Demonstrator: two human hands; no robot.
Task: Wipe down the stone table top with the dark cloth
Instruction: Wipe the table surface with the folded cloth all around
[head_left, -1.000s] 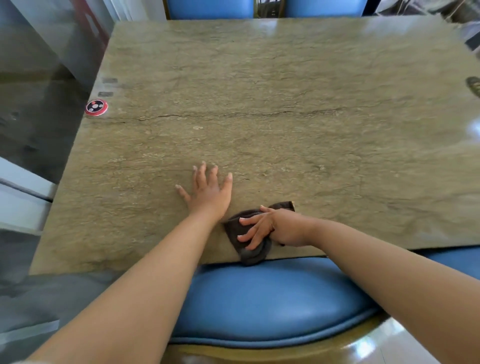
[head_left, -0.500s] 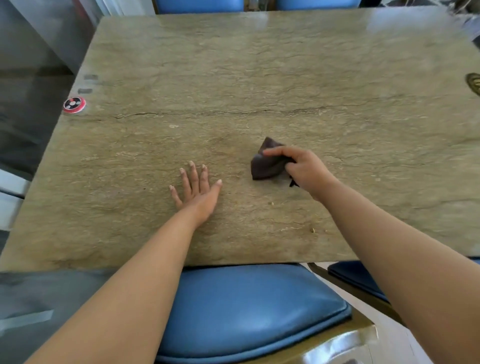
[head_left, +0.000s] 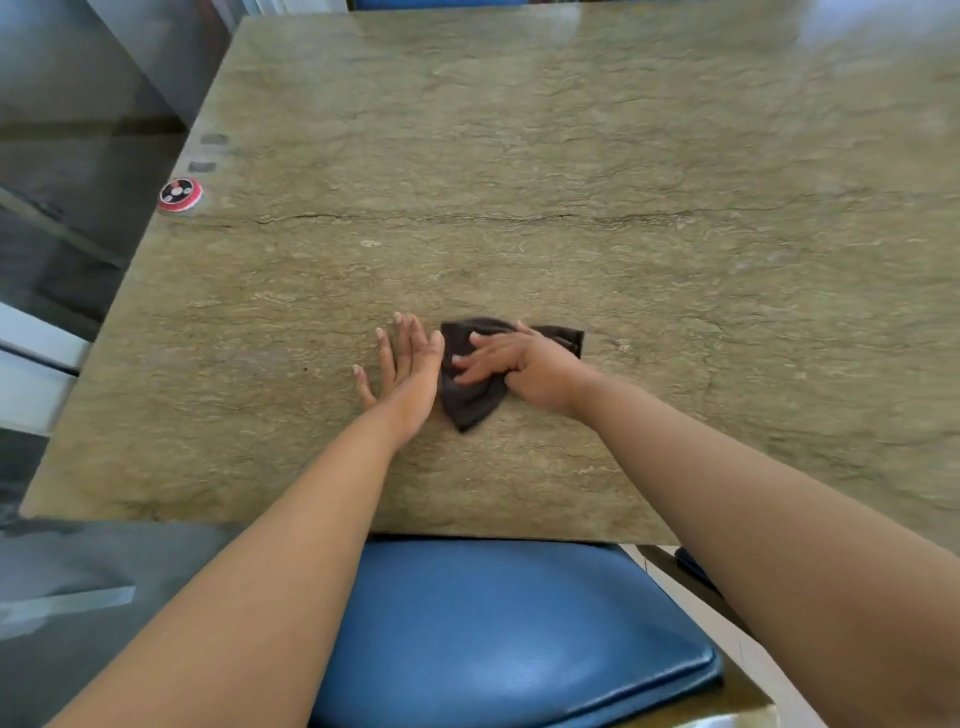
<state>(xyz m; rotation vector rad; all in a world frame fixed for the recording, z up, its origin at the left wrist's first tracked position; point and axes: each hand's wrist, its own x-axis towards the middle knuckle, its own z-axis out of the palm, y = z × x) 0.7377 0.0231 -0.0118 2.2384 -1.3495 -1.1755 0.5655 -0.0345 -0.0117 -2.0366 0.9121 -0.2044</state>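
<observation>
The stone table top (head_left: 571, 182) is greenish-brown with a dark crack running across its middle. A dark cloth (head_left: 470, 400) lies crumpled on it, a little left of centre and toward the near edge. My right hand (head_left: 519, 364) presses down on the cloth, fingers spread over it and pointing left. My left hand (head_left: 405, 369) rests flat on the stone just left of the cloth, fingers together and pointing away from me, its edge touching the cloth.
A round red and black button (head_left: 179, 194) sits at the table's left edge, near two small grey marks (head_left: 208, 153). A blue padded chair seat (head_left: 509, 634) is tucked under the near edge. Dark floor lies to the left.
My right hand has brought the cloth from the near edge out across the table and then back left against my left hand. The left hand has stayed flat in about the same spot.
</observation>
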